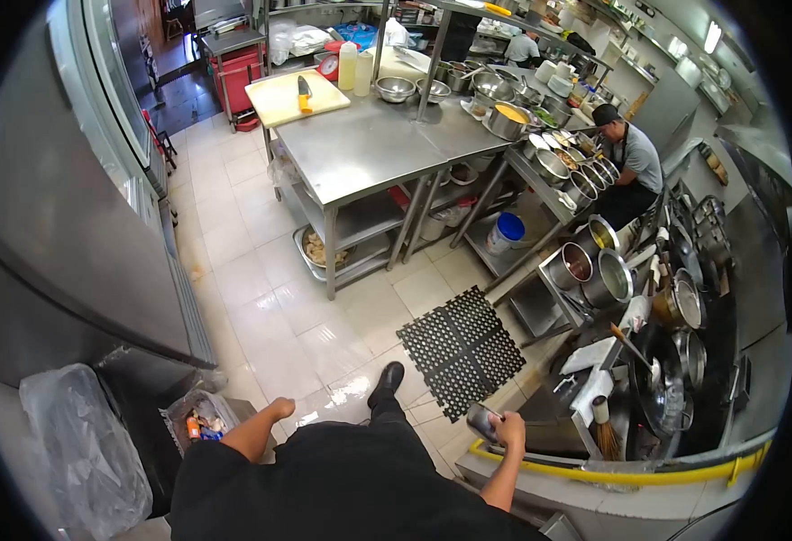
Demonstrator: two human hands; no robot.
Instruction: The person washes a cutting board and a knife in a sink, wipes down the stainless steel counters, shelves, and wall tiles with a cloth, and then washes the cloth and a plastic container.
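My right hand (509, 429) is closed around the handle of a small metal pot (483, 420), low beside the stove. The pot's contents cannot be made out. On the other side, my left hand (279, 409) hangs with its fingers curled in, and nothing shows in it. Nearest to that hand is an open bin (199, 410) with a plastic liner and colourful wrappers inside. My black shoe (386, 382) is on the tiled floor, beside a black rubber mat (462, 350).
A steel worktable (351, 158) carries a cutting board (274, 101) with a yellow-handled knife (305, 94). Right of me is a wok station (653, 397) behind a yellow pipe (594, 478). Pots (608, 275) line the side. A co-worker (635, 158) sits farther back. The floor looks wet.
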